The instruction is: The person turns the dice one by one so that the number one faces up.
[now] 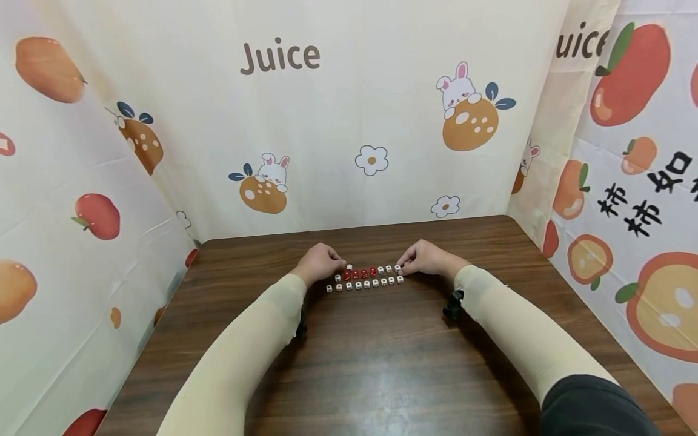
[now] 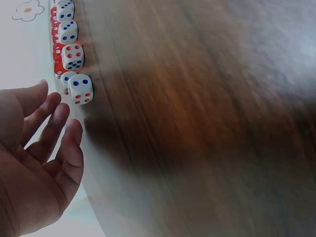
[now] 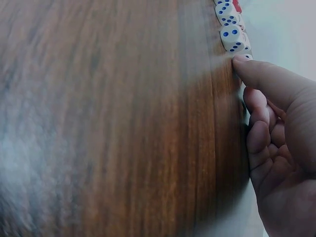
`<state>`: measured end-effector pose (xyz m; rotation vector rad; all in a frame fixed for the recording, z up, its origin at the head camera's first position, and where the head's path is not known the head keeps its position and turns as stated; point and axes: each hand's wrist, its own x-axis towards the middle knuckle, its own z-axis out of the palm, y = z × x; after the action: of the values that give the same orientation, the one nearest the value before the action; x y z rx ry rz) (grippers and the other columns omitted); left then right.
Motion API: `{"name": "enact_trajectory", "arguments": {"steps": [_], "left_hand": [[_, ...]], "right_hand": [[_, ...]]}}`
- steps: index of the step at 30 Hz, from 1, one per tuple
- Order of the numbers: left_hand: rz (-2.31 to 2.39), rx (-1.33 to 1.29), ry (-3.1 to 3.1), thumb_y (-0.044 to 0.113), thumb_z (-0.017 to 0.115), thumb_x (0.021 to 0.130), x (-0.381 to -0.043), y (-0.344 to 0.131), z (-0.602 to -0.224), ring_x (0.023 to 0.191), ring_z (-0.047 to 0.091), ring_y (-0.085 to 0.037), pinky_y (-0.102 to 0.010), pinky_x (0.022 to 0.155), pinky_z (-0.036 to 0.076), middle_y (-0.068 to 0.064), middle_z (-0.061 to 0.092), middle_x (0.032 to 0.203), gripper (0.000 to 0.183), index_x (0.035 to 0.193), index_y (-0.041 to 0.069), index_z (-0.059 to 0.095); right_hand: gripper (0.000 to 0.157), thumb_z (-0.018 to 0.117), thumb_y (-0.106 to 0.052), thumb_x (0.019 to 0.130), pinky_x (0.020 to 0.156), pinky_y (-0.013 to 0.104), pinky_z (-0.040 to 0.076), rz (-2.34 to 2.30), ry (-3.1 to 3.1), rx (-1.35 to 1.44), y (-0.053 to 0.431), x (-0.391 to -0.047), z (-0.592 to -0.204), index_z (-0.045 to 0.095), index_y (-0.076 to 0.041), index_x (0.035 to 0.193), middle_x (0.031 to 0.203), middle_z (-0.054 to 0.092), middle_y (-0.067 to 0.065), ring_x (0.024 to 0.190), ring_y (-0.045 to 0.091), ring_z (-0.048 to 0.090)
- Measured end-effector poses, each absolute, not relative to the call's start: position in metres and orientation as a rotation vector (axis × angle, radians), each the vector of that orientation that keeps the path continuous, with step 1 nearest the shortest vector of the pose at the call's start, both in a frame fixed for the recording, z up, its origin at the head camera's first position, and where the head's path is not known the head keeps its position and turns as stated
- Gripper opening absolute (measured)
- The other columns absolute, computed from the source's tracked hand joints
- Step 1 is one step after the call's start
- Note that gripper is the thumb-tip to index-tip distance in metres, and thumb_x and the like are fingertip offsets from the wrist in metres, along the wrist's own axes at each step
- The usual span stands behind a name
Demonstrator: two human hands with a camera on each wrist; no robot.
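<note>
My left hand [image 1: 320, 263] is at the left end of rows of small dice. Its fingertips are beside a white die [image 1: 349, 266] standing behind the others; in the left wrist view its fingers [image 2: 61, 111] bend loosely, with no die visible between them. My right hand [image 1: 428, 258] is at the right end, thumb and index finger at the last white die [image 1: 397, 267] of the second row. The right wrist view has the thumb [image 3: 247, 64] against that die, which is mostly hidden. Several red dice [image 1: 364, 274] sit mid-row between white ones.
A front row of white dice [image 1: 367, 284] runs close before the second row. All stand on a brown wooden table [image 1: 382, 363]. Fruit-printed curtains [image 1: 338, 121] enclose its back and sides.
</note>
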<state>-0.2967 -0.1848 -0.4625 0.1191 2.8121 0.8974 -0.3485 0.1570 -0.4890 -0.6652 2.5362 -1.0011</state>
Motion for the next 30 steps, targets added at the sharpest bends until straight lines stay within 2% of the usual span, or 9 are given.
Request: {"name": "enact_trajectory", "arguments": {"steps": [9, 15, 21, 26, 30], "left_hand": [[0.871, 0.132, 2.754, 0.034, 0.082, 0.106, -0.325, -0.185, -0.481, 0.081, 0.063, -0.020, -0.038, 0.072, 0.052, -0.002, 0.081, 0.093, 0.025, 0.091, 0.014, 0.089], [0.813, 0.111, 2.757, 0.033, 0.082, 0.106, -0.339, -0.187, -0.493, 0.080, 0.063, -0.021, -0.039, 0.070, 0.052, -0.003, 0.081, 0.092, 0.025, 0.093, 0.013, 0.088], [0.787, 0.060, 2.742, 0.033, 0.080, 0.107, -0.352, -0.192, -0.502, 0.086, 0.066, -0.020, -0.039, 0.074, 0.055, -0.002, 0.081, 0.098, 0.022, 0.098, 0.015, 0.089], [0.857, 0.019, 2.735, 0.028, 0.078, 0.108, -0.341, -0.190, -0.490, 0.081, 0.066, -0.018, -0.035, 0.070, 0.057, -0.003, 0.081, 0.101, 0.020, 0.100, 0.013, 0.088], [0.938, 0.012, 2.705, 0.032, 0.078, 0.110, -0.322, -0.184, -0.473, 0.077, 0.064, -0.017, -0.032, 0.067, 0.054, -0.006, 0.081, 0.101, 0.026, 0.100, 0.010, 0.089]], "right_hand": [[0.014, 0.092, -0.014, 0.093, 0.073, 0.025, 0.050, -1.002, 2.546, -0.664, 0.157, -0.349, -0.491, 0.092, -0.009, 0.106, 0.083, 0.080, -0.006, 0.077, 0.009, 0.060], [0.014, 0.092, -0.015, 0.093, 0.074, 0.026, 0.051, -1.010, 2.540, -0.679, 0.157, -0.351, -0.492, 0.092, -0.009, 0.106, 0.083, 0.080, -0.006, 0.077, 0.009, 0.060], [0.014, 0.092, -0.015, 0.093, 0.075, 0.026, 0.051, -1.002, 2.542, -0.675, 0.158, -0.351, -0.493, 0.092, -0.009, 0.106, 0.085, 0.080, -0.006, 0.079, 0.009, 0.061], [0.014, 0.092, -0.015, 0.093, 0.075, 0.026, 0.051, -1.002, 2.547, -0.672, 0.158, -0.350, -0.492, 0.092, -0.010, 0.106, 0.085, 0.081, -0.005, 0.078, 0.010, 0.061], [0.013, 0.091, -0.015, 0.094, 0.074, 0.026, 0.051, -1.003, 2.545, -0.675, 0.159, -0.350, -0.492, 0.092, -0.010, 0.106, 0.085, 0.081, -0.005, 0.078, 0.010, 0.060]]}}
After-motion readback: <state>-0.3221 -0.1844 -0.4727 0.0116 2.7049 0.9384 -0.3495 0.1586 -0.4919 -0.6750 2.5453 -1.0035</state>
